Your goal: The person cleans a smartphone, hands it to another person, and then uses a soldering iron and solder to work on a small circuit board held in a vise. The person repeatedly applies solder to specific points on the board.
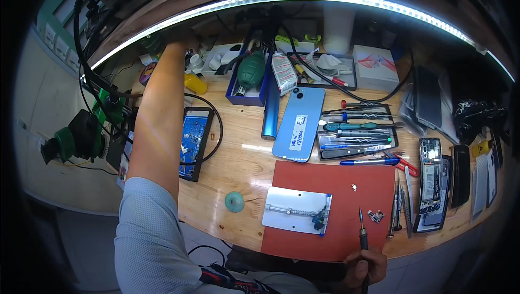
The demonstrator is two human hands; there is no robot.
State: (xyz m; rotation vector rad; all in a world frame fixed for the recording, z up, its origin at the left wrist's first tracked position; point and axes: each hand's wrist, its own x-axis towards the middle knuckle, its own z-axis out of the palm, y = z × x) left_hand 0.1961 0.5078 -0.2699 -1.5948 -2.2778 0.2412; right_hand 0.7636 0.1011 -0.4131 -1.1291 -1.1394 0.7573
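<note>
My left arm stretches far across the bench, and my left hand (177,40) is in the shadow under the lit shelf, beside small bottles; its fingers cannot be made out. At the near edge, my right hand (366,268) is closed around a soldering iron (363,234), its tip pointing away from me. The tip is above a red mat (303,177), next to small metal parts (375,216). Left of it on the mat lies a white board holder (279,223) with a small dark circuit board (319,219) clamped at its right end. A tiny pale piece (354,187) lies farther back.
Behind the mat are a blue phone (299,126) and a tray of screwdrivers (355,137). An opened phone (431,177) and tweezers (409,199) are at right. A green microscope (81,137) stands left; a black cable (219,131) loops near my arm.
</note>
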